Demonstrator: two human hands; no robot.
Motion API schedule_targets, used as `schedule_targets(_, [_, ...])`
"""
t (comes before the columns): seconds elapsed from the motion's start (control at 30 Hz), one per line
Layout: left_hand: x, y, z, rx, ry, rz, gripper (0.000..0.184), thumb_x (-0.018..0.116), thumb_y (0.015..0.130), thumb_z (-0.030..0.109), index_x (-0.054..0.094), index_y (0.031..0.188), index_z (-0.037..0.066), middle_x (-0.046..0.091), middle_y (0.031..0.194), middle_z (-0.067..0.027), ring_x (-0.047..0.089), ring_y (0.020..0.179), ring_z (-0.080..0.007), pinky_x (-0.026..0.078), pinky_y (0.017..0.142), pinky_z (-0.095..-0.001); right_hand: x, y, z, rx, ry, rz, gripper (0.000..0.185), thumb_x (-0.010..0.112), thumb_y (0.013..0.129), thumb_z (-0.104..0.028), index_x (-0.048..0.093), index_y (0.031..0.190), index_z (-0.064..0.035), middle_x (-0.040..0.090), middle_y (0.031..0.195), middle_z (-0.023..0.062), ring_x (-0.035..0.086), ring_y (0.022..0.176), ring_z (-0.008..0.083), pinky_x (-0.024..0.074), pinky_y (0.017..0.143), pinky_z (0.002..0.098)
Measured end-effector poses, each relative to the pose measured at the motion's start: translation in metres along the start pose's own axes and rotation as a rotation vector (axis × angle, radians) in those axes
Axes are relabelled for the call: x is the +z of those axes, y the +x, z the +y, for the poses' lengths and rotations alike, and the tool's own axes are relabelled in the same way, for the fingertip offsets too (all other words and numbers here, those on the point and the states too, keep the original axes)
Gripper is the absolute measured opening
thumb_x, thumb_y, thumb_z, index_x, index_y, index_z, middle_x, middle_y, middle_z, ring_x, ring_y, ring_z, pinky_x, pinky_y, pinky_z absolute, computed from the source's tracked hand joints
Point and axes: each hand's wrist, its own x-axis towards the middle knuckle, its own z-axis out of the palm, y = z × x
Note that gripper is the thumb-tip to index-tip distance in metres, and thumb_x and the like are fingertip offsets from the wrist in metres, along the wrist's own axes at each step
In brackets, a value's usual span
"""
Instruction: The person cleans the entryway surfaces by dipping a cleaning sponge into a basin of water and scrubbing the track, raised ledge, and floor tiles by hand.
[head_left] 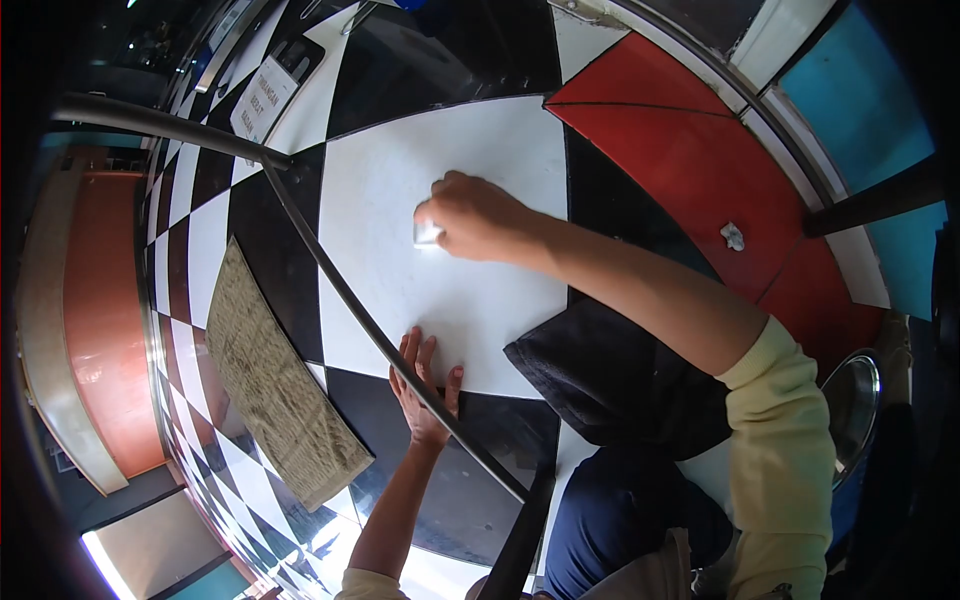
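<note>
My right hand (465, 215) is closed around a small white object (427, 234) and holds it against a large white floor tile (360, 230). What the object is, I cannot make out. Below it in the view, my left hand (428, 385) lies with its fingers spread across the lower edge of the same tile, where a black tile begins. A thin dark bar (350, 300) passes in front of part of that hand. Dark folded cloth (620, 375) rests beside my knee, below my right forearm.
A beige mat (275, 380) lies at the left. Red tiles (650, 100) with a crumpled white scrap (732, 236) are at the right, near a round metal-rimmed object (855, 410). A printed sign (265, 98) stands at the upper left.
</note>
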Motion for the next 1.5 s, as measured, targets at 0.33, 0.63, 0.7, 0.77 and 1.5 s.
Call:
schedule_targets(0.33, [0.000,-0.002,0.000,-0.002,0.002,-0.003,0.050,0.060,0.090,0.034,0.047,0.132,0.010,0.041,0.144,-0.0112,0.035,0.135,-0.0303,0.023,0.110,-0.0458,-0.006,0.001,0.008,0.054,-0.028,0.082,0.022,0.064,0.071,-0.001,0.070,0.092,-0.0069,0.065,0.089,0.0153,0.061,0.093,0.0310,0.0492,0.087,0.0396])
schedule_targets(0.63, [-0.001,0.000,0.001,-0.005,0.003,-0.012,0.050,0.059,0.091,0.035,0.047,0.132,0.010,0.041,0.143,-0.0118,0.036,0.135,-0.0298,0.023,0.110,-0.0458,-0.024,0.000,0.019,0.105,-0.058,0.136,0.024,0.064,0.071,0.000,0.069,0.094,-0.0040,0.065,0.089,0.0158,0.061,0.093,0.0311,0.0496,0.086,0.0397])
schedule_targets(0.7, [-0.001,-0.001,0.000,-0.014,0.007,-0.016,0.050,0.059,0.091,0.036,0.047,0.132,0.010,0.041,0.143,-0.0118,0.036,0.134,-0.0299,0.023,0.110,-0.0458,-0.023,0.008,0.030,0.183,-0.078,0.232,0.024,0.064,0.071,0.000,0.069,0.094,-0.0045,0.064,0.087,0.0150,0.061,0.093,0.0304,0.0497,0.086,0.0400])
schedule_targets(0.77, [0.000,-0.001,0.000,-0.014,0.003,-0.014,0.050,0.059,0.091,0.035,0.047,0.132,0.010,0.042,0.143,-0.0119,0.036,0.134,-0.0300,0.023,0.110,-0.0458,-0.012,-0.004,0.007,0.091,-0.042,0.102,0.023,0.064,0.072,-0.001,0.069,0.094,-0.0045,0.065,0.087,0.0148,0.061,0.092,0.0304,0.0498,0.085,0.0400])
schedule_targets(1.5, [0.000,-0.001,-0.001,0.011,-0.001,-0.018,0.052,0.059,0.091,0.033,0.044,0.135,0.010,0.040,0.144,-0.0119,0.035,0.135,-0.0303,0.023,0.110,-0.0460,-0.023,-0.005,0.037,0.169,-0.101,0.366,0.026,0.068,0.073,-0.005,0.069,0.098,-0.0069,0.063,0.088,0.0120,0.059,0.094,0.0283,0.0487,0.086,0.0377])
